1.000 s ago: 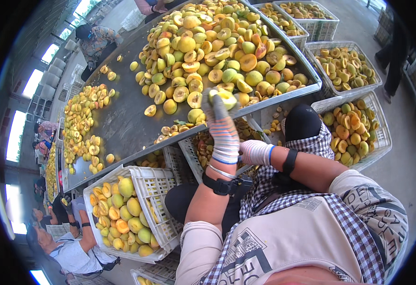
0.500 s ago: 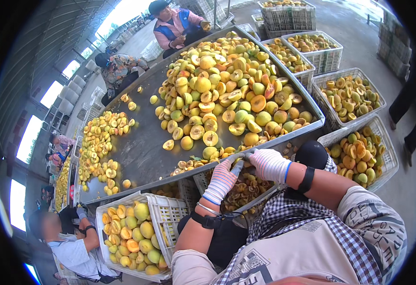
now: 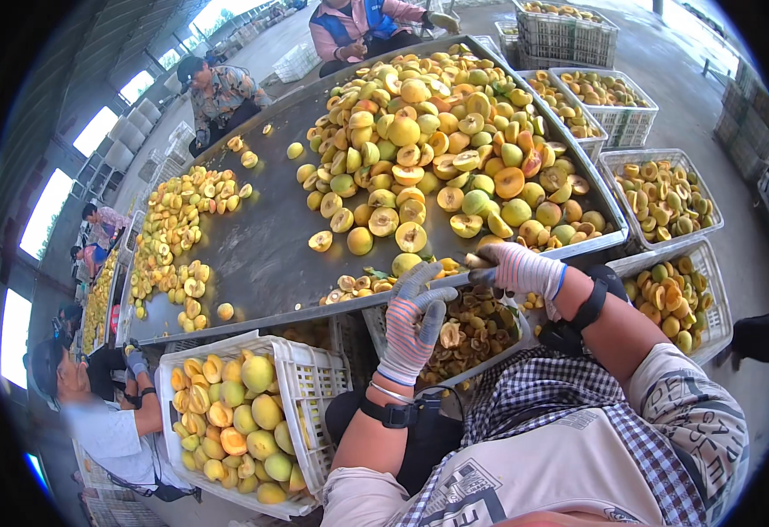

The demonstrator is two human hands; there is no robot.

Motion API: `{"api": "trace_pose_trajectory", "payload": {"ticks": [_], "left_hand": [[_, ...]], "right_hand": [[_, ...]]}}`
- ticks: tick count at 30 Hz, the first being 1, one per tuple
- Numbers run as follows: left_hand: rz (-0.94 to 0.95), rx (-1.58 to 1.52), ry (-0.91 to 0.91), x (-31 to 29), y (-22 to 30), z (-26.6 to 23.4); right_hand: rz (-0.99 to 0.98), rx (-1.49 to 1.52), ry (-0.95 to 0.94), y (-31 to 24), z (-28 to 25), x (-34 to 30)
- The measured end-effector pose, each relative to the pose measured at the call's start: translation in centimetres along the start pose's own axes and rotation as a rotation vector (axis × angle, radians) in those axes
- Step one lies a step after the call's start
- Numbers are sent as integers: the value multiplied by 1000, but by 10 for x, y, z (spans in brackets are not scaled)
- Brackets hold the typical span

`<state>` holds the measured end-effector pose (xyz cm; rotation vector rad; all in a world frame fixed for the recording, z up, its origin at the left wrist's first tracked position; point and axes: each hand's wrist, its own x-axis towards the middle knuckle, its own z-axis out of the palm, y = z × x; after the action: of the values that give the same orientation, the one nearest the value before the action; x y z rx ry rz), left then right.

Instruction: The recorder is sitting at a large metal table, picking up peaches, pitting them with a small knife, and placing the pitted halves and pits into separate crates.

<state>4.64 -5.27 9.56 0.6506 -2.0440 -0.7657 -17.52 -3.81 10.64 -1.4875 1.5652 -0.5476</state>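
Both of my hands wear white gloves with coloured stripes and grey coated fingers. At the table's near edge, my left hand is raised with its fingers apart and nothing in them. My right hand is over the rim to its right, fingers curled together. A small brownish thing shows at its fingertips, too small to name. Beyond my hands, a large heap of halved and whole yellow-green peaches or apricots covers the metal table. Under the edge, a white crate holds brownish fruit scraps.
At my left a tilted white crate is full of fruit; more filled crates line the right side. Smaller fruit halves spread over the table's left end. Co-workers sit at the far side and at the left.
My hands were close together at the table edge and have moved apart. The left has opened its fingers; the right has shifted slightly up and right. The view has tilted downward.
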Motion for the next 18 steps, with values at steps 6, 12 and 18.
{"api": "trace_pose_trajectory", "payload": {"ticks": [6, 12, 18], "left_hand": [[-250, 86, 251, 21, -54, -15], [-256, 759, 54, 115, -119, -31], [-515, 777, 43, 254, -187, -33]], "right_hand": [[126, 355, 107, 7, -43, 27], [-14, 655, 92, 9, -28, 26], [52, 747, -7, 21, -10, 27]]}}
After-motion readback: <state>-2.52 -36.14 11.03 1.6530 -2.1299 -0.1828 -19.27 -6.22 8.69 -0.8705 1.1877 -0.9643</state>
